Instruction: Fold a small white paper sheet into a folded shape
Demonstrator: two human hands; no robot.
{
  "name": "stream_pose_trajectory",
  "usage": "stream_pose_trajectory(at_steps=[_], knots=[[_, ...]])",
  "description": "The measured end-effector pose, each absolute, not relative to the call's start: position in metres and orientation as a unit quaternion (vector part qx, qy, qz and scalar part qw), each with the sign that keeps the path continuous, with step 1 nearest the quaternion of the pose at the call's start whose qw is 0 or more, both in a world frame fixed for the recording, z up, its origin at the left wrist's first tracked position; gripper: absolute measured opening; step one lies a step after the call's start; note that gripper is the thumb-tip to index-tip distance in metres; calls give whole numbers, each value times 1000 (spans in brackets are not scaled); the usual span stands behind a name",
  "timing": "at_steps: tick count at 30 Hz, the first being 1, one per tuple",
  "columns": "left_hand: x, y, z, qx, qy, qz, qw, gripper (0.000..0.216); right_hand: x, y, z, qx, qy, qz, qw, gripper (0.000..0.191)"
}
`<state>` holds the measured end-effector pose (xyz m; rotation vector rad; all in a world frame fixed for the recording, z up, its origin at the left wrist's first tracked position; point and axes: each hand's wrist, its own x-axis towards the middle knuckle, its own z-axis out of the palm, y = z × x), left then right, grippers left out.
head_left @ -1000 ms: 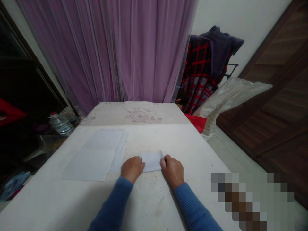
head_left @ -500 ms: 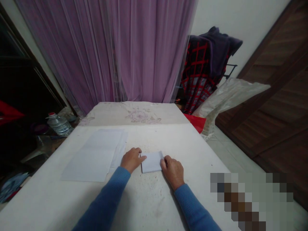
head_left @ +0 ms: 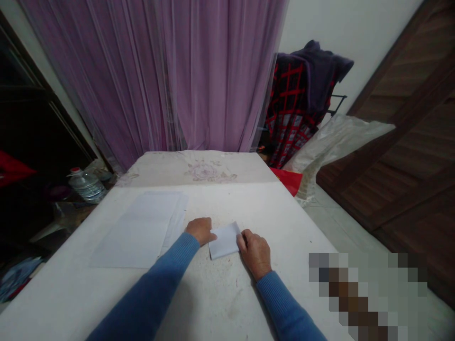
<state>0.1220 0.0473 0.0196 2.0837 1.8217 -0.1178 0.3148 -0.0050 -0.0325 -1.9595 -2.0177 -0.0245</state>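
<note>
A small folded piece of white paper (head_left: pixel 224 240) lies slightly tilted on the white table between my hands. My left hand (head_left: pixel 201 230) is at its left edge, the thumb resting on the paper and the other fingers curled round that edge, partly hidden. On the opposite side, my right hand (head_left: pixel 254 252) pinches the right edge between thumb and curled fingers. Left of my hands lies a stack of white paper sheets (head_left: pixel 138 232), flat on the table.
The table (head_left: pixel 227 303) has a flowered cloth (head_left: pixel 206 170) at its far end, before a purple curtain (head_left: pixel 213 76). A large water bottle (head_left: pixel 86 184) stands off its left side. Beyond the right edge are a red bag (head_left: pixel 289 179) and a plastic sheet (head_left: pixel 334 142).
My left hand has shifted slightly right and turned, its fingers now more curled at the paper. The folded paper has rotated a little. My right hand stays nearly in place.
</note>
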Motion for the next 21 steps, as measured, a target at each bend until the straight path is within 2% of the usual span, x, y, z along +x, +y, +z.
stream_pose_trajectory(at_steps=[4, 10, 17, 21], knots=[[121, 47, 17, 725, 658, -19, 201, 37, 316, -5, -33, -684, -709, -7, 170, 23], [106, 51, 7, 707, 643, 68, 287, 10, 317, -5, -35, -680, -711, -3, 180, 23], [95, 37, -14, 663, 608, 222, 376, 26, 320, -5, -38, -674, -704, 29, 221, 26], [97, 26, -12, 649, 593, 291, 378, 25, 322, -2, -38, -651, -684, 121, 306, 28]])
